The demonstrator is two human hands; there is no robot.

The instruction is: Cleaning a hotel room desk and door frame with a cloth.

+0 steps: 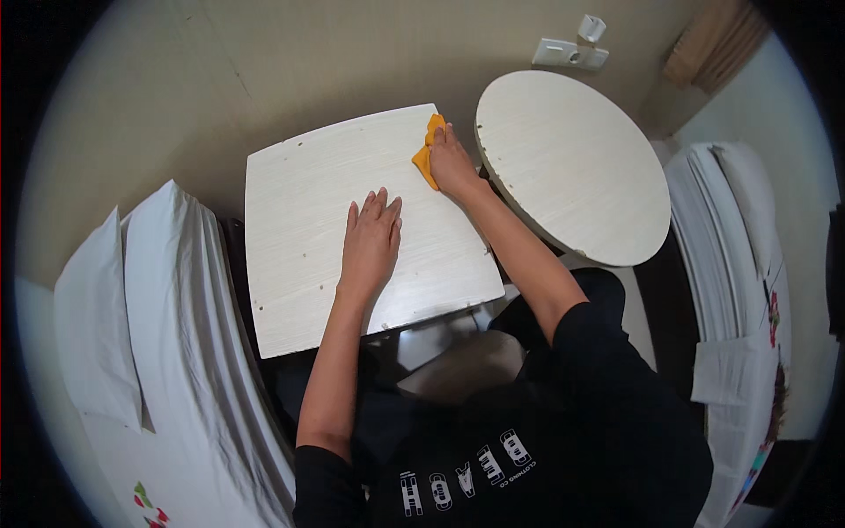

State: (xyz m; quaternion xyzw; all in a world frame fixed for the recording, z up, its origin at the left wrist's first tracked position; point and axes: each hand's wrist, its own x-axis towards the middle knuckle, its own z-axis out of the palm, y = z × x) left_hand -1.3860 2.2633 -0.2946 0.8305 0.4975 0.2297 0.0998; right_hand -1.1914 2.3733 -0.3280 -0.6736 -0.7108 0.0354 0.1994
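Note:
Before me stands a square whitish wooden table (304, 204) with slightly bowed sides and small chips in its surface. My right hand (452, 162) is at the tabletop's far right corner, pressing down on an orange cloth (422, 165). Part of the cloth shows beyond my fingertips and to the left of the hand; the rest is hidden under the palm. Flat on the middle of the tabletop rests my left hand (373, 237), palm down, fingers slightly spread, holding nothing.
A round whitish table (574, 158) with a chipped edge stands close on the right. Beds with white sheets flank me, one at left (178, 297), one at right (716, 244). Behind the tables rises a beige wall (317, 59) bearing a white socket panel (554, 53). A brown curtain (716, 46) hangs at upper right.

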